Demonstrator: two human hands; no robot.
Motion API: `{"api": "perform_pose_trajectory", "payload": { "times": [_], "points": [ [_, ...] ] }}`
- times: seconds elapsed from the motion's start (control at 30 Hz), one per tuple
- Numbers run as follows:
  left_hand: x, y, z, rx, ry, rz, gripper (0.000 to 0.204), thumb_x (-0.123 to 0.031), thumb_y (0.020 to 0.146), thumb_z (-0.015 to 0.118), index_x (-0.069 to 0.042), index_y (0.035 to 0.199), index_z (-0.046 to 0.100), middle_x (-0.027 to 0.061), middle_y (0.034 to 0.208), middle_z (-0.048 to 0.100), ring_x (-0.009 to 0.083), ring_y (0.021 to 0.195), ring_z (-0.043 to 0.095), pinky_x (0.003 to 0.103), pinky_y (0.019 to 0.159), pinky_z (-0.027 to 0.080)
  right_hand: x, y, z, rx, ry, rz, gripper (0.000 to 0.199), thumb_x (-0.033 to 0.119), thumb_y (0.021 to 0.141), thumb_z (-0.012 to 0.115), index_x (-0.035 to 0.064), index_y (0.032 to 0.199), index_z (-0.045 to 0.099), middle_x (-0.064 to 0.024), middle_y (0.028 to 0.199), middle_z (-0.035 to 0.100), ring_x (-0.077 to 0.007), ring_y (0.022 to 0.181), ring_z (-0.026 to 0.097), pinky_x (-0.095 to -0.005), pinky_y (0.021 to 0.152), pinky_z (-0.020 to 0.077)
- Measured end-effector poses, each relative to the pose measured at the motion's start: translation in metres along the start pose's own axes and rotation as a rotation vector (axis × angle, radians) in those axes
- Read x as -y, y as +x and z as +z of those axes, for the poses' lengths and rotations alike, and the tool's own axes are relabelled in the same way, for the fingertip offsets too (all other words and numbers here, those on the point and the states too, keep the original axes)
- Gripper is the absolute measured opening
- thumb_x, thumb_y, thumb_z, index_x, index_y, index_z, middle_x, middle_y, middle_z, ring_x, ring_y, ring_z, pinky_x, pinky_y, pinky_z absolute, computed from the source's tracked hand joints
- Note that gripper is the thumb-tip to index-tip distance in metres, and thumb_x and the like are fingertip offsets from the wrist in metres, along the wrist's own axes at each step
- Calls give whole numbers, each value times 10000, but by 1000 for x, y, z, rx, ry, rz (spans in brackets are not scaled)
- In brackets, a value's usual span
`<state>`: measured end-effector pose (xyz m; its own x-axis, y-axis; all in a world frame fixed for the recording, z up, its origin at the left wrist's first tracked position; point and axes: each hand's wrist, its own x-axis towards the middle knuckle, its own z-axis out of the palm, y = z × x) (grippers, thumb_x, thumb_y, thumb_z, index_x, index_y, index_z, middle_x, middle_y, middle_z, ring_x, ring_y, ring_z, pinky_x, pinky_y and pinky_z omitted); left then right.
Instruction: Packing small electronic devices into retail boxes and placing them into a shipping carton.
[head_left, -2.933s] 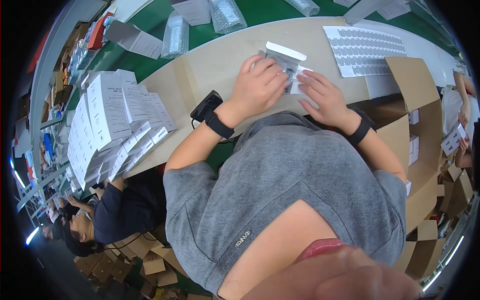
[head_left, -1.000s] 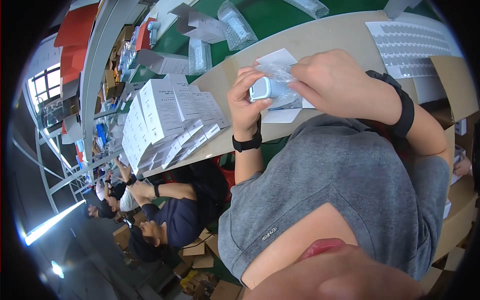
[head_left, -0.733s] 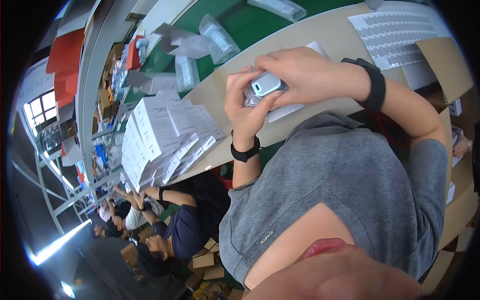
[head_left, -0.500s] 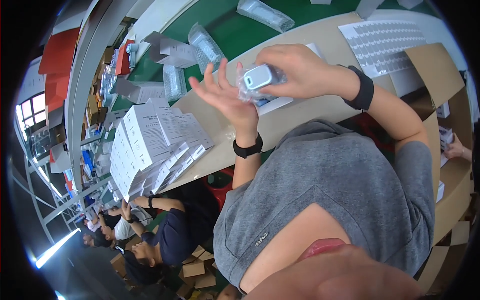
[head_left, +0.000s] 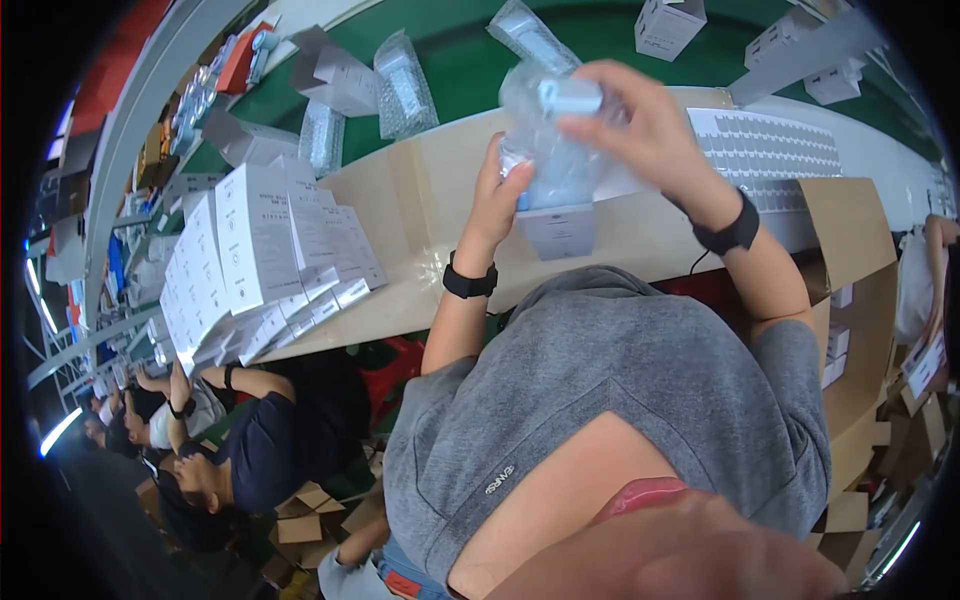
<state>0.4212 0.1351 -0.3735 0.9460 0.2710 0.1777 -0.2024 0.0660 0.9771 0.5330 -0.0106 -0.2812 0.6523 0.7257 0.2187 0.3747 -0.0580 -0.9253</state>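
My right hand (head_left: 640, 125) is closed on a pale blue device (head_left: 572, 96) with a rounded end, wrapped in a clear plastic bag (head_left: 550, 150). The bag hangs down from it, slightly blurred. At the bag's lower left edge, my left hand (head_left: 497, 190) has its thumb and fingers pinched together on the plastic. Just below the bag stands a small white box (head_left: 560, 232), its upper part covered by the plastic. Whether the bag's lower end is inside the box, I cannot tell.
Stacked white boxes (head_left: 255, 250) fill the table's left. Bubble-wrapped devices (head_left: 405, 90) and open boxes (head_left: 335, 75) lie on the green surface beyond. Right are a label sheet (head_left: 765, 155) and an open carton (head_left: 850, 235). Co-workers (head_left: 265, 455) sit at left; another person (head_left: 920, 285) is far right.
The device has moved up and away in my right hand, and its bag now hangs long. My left hand went from spread fingers to pinching the bag. The white box has come into view.
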Motion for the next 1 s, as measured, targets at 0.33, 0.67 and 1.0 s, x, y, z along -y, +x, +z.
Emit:
{"api": "perform_pose_trajectory", "payload": {
  "times": [0.33,0.67,1.0],
  "points": [
    [10,-21,-1,210,-48,-61,481,-288,751,668,-18,1103,481,46,929,548,138,882,525,283,800,418,34,-8,-20,-32,-330,-377,274,106,828,595,-6,1074,549,-43,977,598,-102,882,555,-225,781,426],
    [4,-28,13,305,-18,-160,530,-264,699,714,-15,1115,499,65,1001,568,147,894,542,295,797,433,38,2,-122,-463,162,-326,334,148,888,527,-40,1162,489,-77,1062,588,-126,931,564,-244,806,431],
    [7,-19,-2,44,263,-241,290,-240,887,463,9,988,572,40,842,589,134,782,523,279,718,417,-71,28,-109,-329,-236,-90,284,176,855,595,8,1070,516,-40,930,581,-94,823,540,-209,715,429]
  ]
}}
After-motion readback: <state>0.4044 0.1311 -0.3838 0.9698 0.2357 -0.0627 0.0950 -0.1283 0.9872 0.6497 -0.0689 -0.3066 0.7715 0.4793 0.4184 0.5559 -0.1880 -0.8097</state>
